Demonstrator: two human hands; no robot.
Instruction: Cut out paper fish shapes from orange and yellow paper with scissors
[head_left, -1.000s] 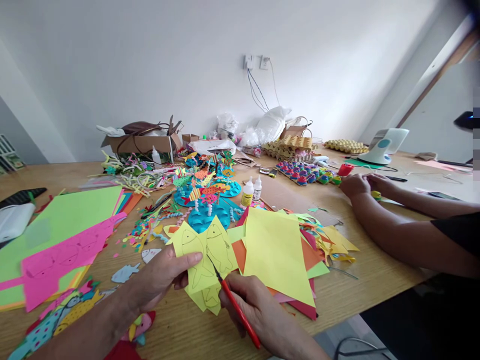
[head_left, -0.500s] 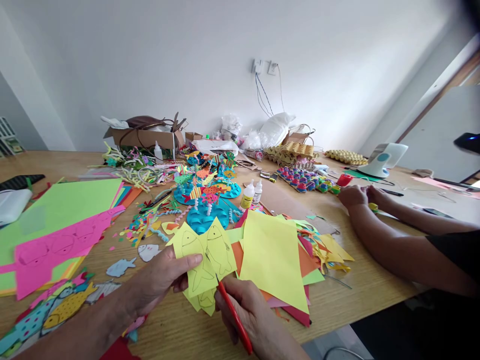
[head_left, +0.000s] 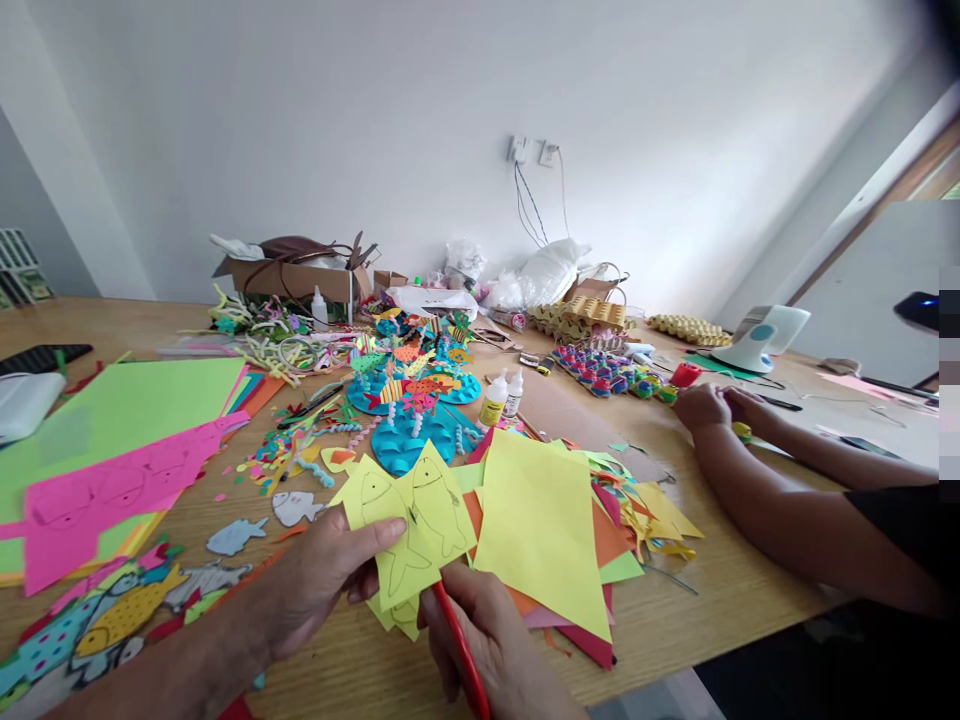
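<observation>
My left hand (head_left: pixel 341 560) pinches a sheet of yellow paper (head_left: pixel 424 535) between thumb and fingers. Fish outlines are drawn on the sheet in dark line, and a notch splits its top edge. My right hand (head_left: pixel 484 630) is wrapped round red-handled scissors (head_left: pixel 457 640) at the sheet's lower right edge; the blades are hidden behind the paper. Close to my left hand lie a white paper fish (head_left: pixel 295 508) and a light blue paper fish (head_left: pixel 236 537). A larger yellow sheet (head_left: pixel 536 530) rests on a pile of coloured paper right of my hands.
Blue egg-carton bases (head_left: pixel 409 445) carrying paper fish stand ahead, beside two glue bottles (head_left: pixel 495 400). Left lie green sheets (head_left: pixel 161 400) and a pink strip (head_left: pixel 124 490). At the right, another person's forearms (head_left: pixel 757 500) rest on the table near painted egg cartons (head_left: pixel 600 370).
The scissors' blades have slipped out of sight behind the yellow paper, whose right part has tilted slightly. My right hand has shifted a little left and down.
</observation>
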